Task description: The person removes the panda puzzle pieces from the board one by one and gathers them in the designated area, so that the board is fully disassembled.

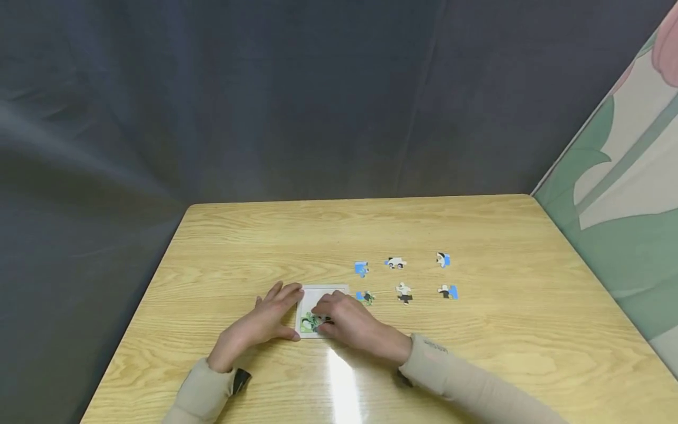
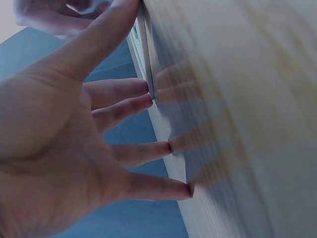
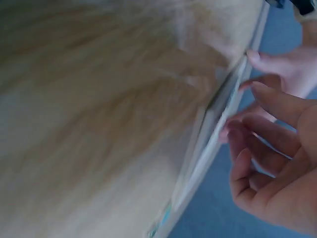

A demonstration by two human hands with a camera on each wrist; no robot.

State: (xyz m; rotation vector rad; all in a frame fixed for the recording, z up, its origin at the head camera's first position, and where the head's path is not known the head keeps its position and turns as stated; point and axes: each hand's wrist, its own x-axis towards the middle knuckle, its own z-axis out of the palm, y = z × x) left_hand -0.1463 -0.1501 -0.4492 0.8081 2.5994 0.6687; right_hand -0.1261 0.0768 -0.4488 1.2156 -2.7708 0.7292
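A white puzzle tray [image 1: 324, 287] lies on the wooden table, a green and white picture section [image 1: 307, 323] in its near left part. My left hand [image 1: 267, 315] is spread at the tray's left side, thumb near the close corner and fingertips by the far one. In the left wrist view, two fingers of the left hand [image 2: 74, 134] meet the tray edge [image 2: 147, 64], while the other two rest on the table. Over the tray, my right hand [image 1: 352, 321] bends thumb and fingers around a puzzle piece [image 1: 327, 319], mostly hidden under them.
Right of the tray, several loose pieces lie in two rows, among them a blue piece [image 1: 361, 268], a white and black piece [image 1: 404, 292] and a blue-edged piece [image 1: 448, 291]. A dark curtain [image 1: 339, 106] hangs behind the table [image 1: 503, 353]; a patterned cloth [image 1: 625, 194] is at right.
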